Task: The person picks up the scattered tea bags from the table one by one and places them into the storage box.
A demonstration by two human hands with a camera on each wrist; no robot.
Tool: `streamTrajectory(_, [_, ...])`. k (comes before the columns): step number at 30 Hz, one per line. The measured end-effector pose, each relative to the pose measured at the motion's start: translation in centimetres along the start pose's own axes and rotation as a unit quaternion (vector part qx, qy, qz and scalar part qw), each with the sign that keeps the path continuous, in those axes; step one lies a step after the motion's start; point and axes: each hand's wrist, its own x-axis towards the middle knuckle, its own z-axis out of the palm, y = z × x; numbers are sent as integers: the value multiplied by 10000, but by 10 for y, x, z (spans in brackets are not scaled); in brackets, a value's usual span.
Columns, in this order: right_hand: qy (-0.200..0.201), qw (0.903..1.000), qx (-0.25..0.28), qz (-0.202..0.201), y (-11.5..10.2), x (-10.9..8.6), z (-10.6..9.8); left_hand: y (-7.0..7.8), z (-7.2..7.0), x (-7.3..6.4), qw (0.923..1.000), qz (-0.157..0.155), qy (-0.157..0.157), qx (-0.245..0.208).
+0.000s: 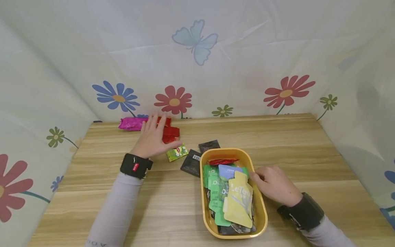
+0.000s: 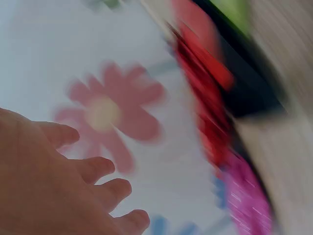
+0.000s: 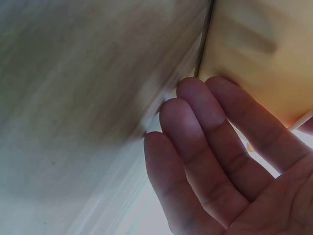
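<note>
Left hand (image 1: pixel 150 138) ahead and left of the right's grip, palm down; fingers (image 2: pixel 98 170) spread, thumb held out wide. Left forearm (image 1: pixel 115 209) sleeved, behind it. Right hand (image 1: pixel 277 185): fingers bent, thumb opposed, pinching. Right forearm (image 1: pixel 329 232), sleeved, slants in behind that grip, off right.

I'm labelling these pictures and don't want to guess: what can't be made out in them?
- Head view: part of the red packets, behind the left hand.
- Head view: whatever lies directly under the yellow pouch, which covers it.
- Left wrist view: any print on the pink packet, blurred.
- Right wrist view: the contents of the yellow bin, behind its wall.
</note>
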Motion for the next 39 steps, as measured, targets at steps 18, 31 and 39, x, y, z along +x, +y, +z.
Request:
streamTrajectory(18, [101, 9999, -34, -135, 2, 1, 4, -140, 2, 26, 9959, -499, -394, 651])
streamTrajectory(31, [51, 10000, -62, -47, 3, 1, 5, -152, 5, 28, 9960, -16, -129, 884])
streamTrajectory(39, [60, 10000, -26, -57, 3, 0, 4, -124, -20, -1, 9977, -176, -232, 607])
